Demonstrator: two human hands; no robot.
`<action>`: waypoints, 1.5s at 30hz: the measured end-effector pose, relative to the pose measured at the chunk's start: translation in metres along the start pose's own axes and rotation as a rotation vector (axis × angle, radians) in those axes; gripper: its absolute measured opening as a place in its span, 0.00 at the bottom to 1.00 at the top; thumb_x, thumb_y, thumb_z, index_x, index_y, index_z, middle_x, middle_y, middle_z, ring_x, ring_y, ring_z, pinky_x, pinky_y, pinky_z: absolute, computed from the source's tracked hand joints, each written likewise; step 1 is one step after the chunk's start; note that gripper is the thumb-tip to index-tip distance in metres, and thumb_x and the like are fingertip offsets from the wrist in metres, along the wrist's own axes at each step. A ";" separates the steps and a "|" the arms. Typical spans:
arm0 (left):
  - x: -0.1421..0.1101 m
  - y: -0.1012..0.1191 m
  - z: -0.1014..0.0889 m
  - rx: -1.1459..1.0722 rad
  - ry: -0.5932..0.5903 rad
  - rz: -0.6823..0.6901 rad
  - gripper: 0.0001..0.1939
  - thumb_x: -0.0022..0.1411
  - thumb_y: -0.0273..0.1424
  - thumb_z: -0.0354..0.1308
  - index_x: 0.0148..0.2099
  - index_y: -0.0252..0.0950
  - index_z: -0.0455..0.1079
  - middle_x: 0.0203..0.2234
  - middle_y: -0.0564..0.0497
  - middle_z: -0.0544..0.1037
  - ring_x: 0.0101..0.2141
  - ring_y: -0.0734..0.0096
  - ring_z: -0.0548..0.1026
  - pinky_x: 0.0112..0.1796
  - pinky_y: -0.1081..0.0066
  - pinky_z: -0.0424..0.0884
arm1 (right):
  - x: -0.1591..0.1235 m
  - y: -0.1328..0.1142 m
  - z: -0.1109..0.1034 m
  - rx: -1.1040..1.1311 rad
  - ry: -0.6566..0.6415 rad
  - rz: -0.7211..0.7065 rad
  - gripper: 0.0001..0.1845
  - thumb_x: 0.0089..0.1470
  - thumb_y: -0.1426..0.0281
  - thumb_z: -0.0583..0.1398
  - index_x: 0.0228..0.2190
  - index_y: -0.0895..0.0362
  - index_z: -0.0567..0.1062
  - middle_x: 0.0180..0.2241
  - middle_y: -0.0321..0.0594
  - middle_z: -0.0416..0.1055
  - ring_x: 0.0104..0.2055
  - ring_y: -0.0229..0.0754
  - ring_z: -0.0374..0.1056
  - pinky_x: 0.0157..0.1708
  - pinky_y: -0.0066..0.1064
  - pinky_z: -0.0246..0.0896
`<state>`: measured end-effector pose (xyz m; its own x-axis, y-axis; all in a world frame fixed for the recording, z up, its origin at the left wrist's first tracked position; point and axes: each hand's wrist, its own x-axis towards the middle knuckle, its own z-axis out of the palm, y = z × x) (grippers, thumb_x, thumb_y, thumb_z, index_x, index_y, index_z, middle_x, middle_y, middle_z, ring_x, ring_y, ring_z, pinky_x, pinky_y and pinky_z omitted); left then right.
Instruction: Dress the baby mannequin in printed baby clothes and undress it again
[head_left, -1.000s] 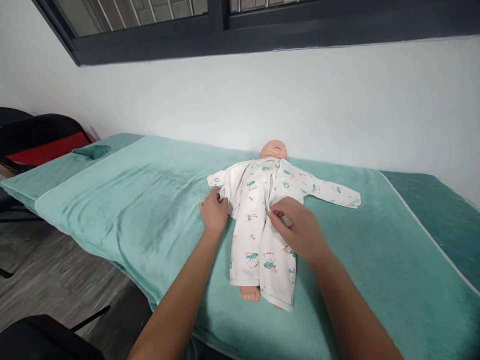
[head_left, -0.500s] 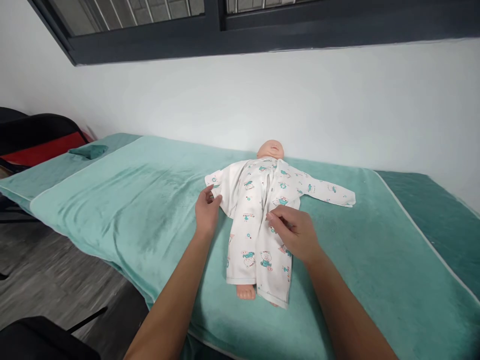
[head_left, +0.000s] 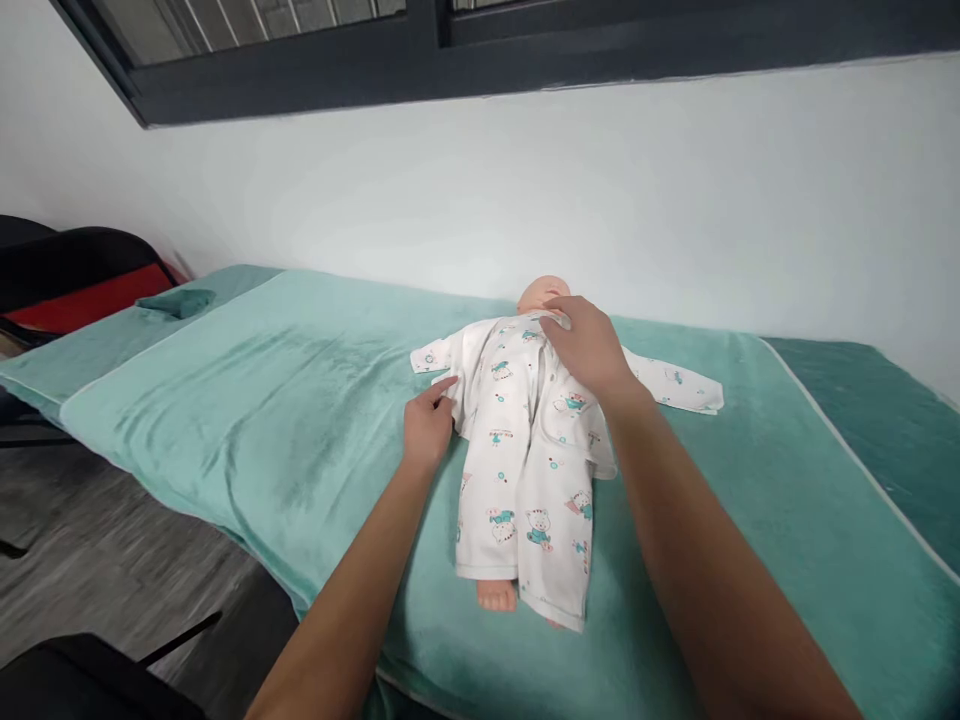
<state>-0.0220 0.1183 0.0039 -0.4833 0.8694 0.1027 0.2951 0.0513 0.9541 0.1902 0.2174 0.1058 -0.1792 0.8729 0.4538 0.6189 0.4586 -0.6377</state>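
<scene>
A baby doll (head_left: pixel 541 291) lies on its back, its head toward the wall. It is dressed in a white baby shirt (head_left: pixel 484 350) and matching white pants (head_left: pixel 491 490), both printed with teal bears. One bare foot (head_left: pixel 496 596) sticks out of a pant leg. Beside the shirt's left edge, my left hand (head_left: pixel 429 422) has its thumb and forefinger closed on the cloth. My right hand (head_left: pixel 589 345) is over the upper chest by the collar, thumb and forefinger apart; it covers part of the shoulder and sleeve.
A teal sheet (head_left: pixel 247 400) covers the bed, which stands against a white wall (head_left: pixel 375 200). Above is a dark window frame (head_left: pixel 300 85). A black chair with a red part (head_left: pixel 90 300) stands at the far left, and a black object (head_left: pixel 82 680) at bottom left.
My right hand has moved up from the pants to the collar, and its fingers have spread. My left hand has shifted slightly right and down along the shirt's edge. The shirt's right lower corner now shows.
</scene>
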 end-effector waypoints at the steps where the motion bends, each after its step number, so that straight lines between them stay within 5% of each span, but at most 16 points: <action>1: 0.000 0.000 0.000 0.002 0.008 -0.005 0.28 0.54 0.29 0.51 0.56 0.34 0.78 0.17 0.58 0.66 0.19 0.76 0.58 0.26 0.73 0.58 | 0.012 0.003 0.003 -0.065 -0.064 0.055 0.17 0.59 0.65 0.58 0.48 0.56 0.78 0.56 0.49 0.73 0.59 0.56 0.67 0.56 0.48 0.62; 6: 0.000 -0.001 0.000 -0.008 0.050 -0.022 0.28 0.56 0.31 0.52 0.58 0.36 0.77 0.19 0.58 0.68 0.20 0.77 0.57 0.28 0.73 0.60 | 0.043 0.017 0.011 -0.195 -0.161 0.221 0.12 0.53 0.60 0.63 0.37 0.53 0.77 0.49 0.46 0.76 0.49 0.54 0.71 0.45 0.43 0.63; 11: -0.001 -0.002 0.000 0.012 0.070 -0.016 0.27 0.57 0.31 0.51 0.57 0.37 0.78 0.18 0.59 0.64 0.20 0.76 0.56 0.27 0.73 0.59 | 0.051 0.025 0.013 -0.112 -0.218 0.223 0.09 0.53 0.63 0.63 0.31 0.54 0.70 0.42 0.42 0.76 0.41 0.47 0.69 0.38 0.37 0.59; 18: -0.001 -0.001 0.000 0.044 0.106 0.005 0.25 0.58 0.31 0.52 0.57 0.38 0.78 0.19 0.58 0.69 0.21 0.74 0.61 0.29 0.72 0.64 | 0.053 0.035 0.025 -0.043 -0.022 0.207 0.10 0.54 0.64 0.62 0.27 0.54 0.67 0.38 0.41 0.75 0.40 0.46 0.69 0.42 0.39 0.61; 22: -0.002 0.000 0.001 -0.020 0.147 0.063 0.22 0.62 0.32 0.54 0.56 0.39 0.78 0.38 0.49 0.83 0.35 0.67 0.76 0.43 0.66 0.73 | 0.041 0.028 0.021 0.005 0.003 0.092 0.08 0.57 0.64 0.60 0.37 0.55 0.74 0.48 0.47 0.76 0.50 0.51 0.70 0.50 0.43 0.63; 25: -0.005 0.001 0.000 -0.086 0.179 0.130 0.20 0.65 0.33 0.54 0.55 0.38 0.78 0.51 0.46 0.81 0.49 0.62 0.78 0.53 0.63 0.72 | 0.026 0.017 0.016 -0.063 -0.123 -0.088 0.16 0.61 0.59 0.56 0.46 0.55 0.75 0.56 0.49 0.73 0.60 0.55 0.65 0.58 0.47 0.59; 29: -0.007 0.014 0.001 -0.079 0.206 0.293 0.19 0.68 0.33 0.53 0.56 0.38 0.77 0.46 0.47 0.83 0.45 0.65 0.79 0.50 0.63 0.74 | 0.009 0.005 0.016 -0.303 -0.325 -0.216 0.22 0.68 0.58 0.46 0.46 0.56 0.75 0.59 0.52 0.69 0.62 0.58 0.62 0.60 0.52 0.56; 34: -0.017 0.050 0.010 0.042 0.190 0.732 0.19 0.70 0.26 0.49 0.55 0.42 0.77 0.42 0.52 0.84 0.41 0.70 0.81 0.46 0.66 0.77 | 0.005 0.008 0.018 -0.374 -0.318 -0.279 0.24 0.69 0.62 0.42 0.52 0.57 0.72 0.62 0.54 0.66 0.66 0.57 0.59 0.62 0.54 0.53; 39: -0.038 0.066 0.027 0.241 -0.132 1.164 0.19 0.68 0.18 0.49 0.52 0.38 0.76 0.53 0.48 0.81 0.56 0.65 0.77 0.54 0.62 0.76 | 0.012 0.017 0.019 -0.085 -0.163 -0.170 0.22 0.68 0.65 0.43 0.51 0.53 0.73 0.56 0.48 0.73 0.60 0.54 0.66 0.58 0.48 0.61; 42: -0.046 0.062 0.032 0.315 -0.229 1.178 0.18 0.66 0.16 0.51 0.49 0.37 0.76 0.52 0.49 0.82 0.55 0.64 0.78 0.56 0.58 0.75 | 0.013 0.017 0.021 0.062 0.008 -0.093 0.22 0.66 0.65 0.46 0.53 0.55 0.73 0.58 0.47 0.72 0.61 0.52 0.66 0.60 0.46 0.60; 45: -0.051 0.059 0.030 0.329 -0.226 1.129 0.19 0.67 0.16 0.49 0.50 0.38 0.75 0.52 0.49 0.81 0.55 0.64 0.78 0.56 0.58 0.74 | 0.012 0.012 0.023 0.021 0.004 -0.134 0.20 0.63 0.63 0.53 0.52 0.54 0.75 0.58 0.46 0.73 0.64 0.54 0.63 0.63 0.48 0.56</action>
<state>0.0451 0.0916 0.0462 0.3304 0.5694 0.7528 0.6723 -0.7018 0.2358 0.1780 0.2374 0.0893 -0.2563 0.8028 0.5384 0.5734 0.5747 -0.5839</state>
